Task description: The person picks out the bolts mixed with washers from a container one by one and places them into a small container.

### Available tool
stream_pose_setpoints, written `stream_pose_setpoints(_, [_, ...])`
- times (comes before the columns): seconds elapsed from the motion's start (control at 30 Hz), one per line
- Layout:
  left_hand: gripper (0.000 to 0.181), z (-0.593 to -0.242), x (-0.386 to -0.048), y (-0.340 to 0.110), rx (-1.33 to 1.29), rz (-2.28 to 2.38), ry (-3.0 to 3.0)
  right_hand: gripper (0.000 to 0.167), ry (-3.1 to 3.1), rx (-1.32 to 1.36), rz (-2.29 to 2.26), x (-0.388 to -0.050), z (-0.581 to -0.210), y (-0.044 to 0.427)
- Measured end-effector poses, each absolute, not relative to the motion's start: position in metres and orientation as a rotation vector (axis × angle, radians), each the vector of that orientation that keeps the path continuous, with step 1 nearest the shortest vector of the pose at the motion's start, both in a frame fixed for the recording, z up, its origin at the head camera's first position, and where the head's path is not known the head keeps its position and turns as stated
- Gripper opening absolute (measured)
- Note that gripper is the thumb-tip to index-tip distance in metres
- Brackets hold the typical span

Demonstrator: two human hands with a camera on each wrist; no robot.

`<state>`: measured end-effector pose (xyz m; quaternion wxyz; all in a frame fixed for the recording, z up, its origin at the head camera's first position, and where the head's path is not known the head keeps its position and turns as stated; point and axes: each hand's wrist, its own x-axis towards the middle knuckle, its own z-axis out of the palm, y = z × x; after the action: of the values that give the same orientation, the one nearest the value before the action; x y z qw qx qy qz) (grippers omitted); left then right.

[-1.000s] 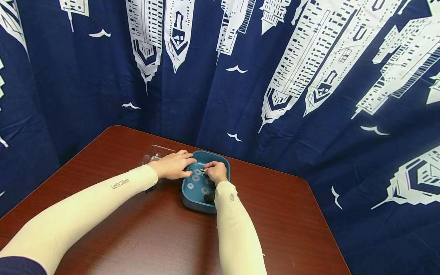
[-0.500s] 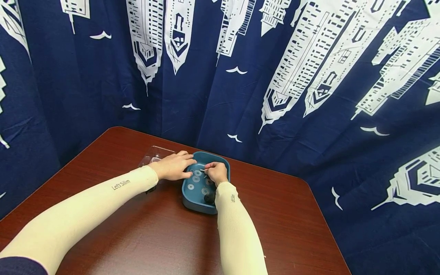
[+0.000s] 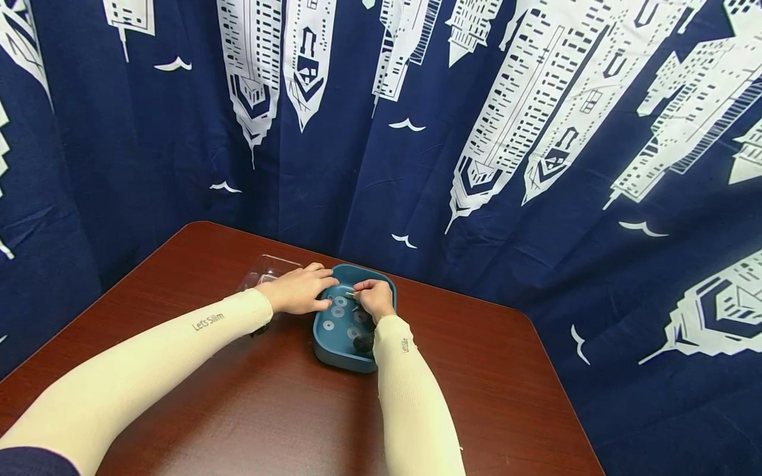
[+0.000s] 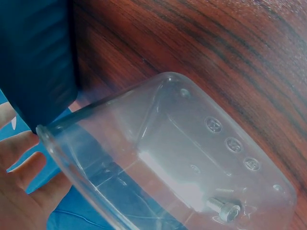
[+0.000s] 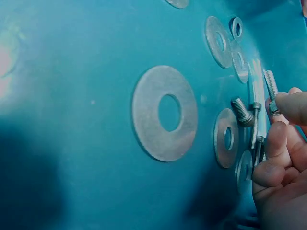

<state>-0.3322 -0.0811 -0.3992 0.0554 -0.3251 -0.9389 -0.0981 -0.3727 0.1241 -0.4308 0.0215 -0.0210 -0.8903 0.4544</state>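
Note:
My right hand (image 3: pixel 375 299) is inside a blue plastic bin (image 3: pixel 340 357) and pinches a small metal bolt (image 5: pixel 270 85) between thumb and fingers, its thread pointing up in the right wrist view. Below those fingers lie loose bolts (image 5: pixel 241 111) and washers. A large flat washer (image 5: pixel 145 112) lies apart from them on the bin floor. My left hand (image 3: pixel 299 291) is at the bin's left side, fingers spread and reaching over the rim. Under the left wrist stands a clear plastic container (image 4: pixel 192 129) with a socket-head bolt (image 4: pixel 225 208) in it.
The bin and the clear container stand side by side near the back of the brown wooden table (image 3: pixel 286 410). Behind the table hangs a dark blue curtain (image 3: pixel 321 192) with white building prints. A dark object (image 3: pixel 363 342) shows beside the right wrist.
The view has tilted slightly. Both hands keep nearly the same places, and the right hand still holds the bolt inside the bin.

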Motion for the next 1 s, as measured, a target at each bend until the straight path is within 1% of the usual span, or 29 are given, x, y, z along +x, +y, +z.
stream_pose_setpoints(0.33, [0.056,-0.396,-0.331,-0.080,-0.986,-0.280,-2.874,0.011,-2.767,-0.006,1.390,-0.374,-0.418,0.127])
stream_pose_setpoints(1.0, [0.057,-0.393,-0.331,-0.081,-0.957,-0.261,-2.905,0.013,-2.732,0.101,1.436,-0.374,-0.405,0.131])
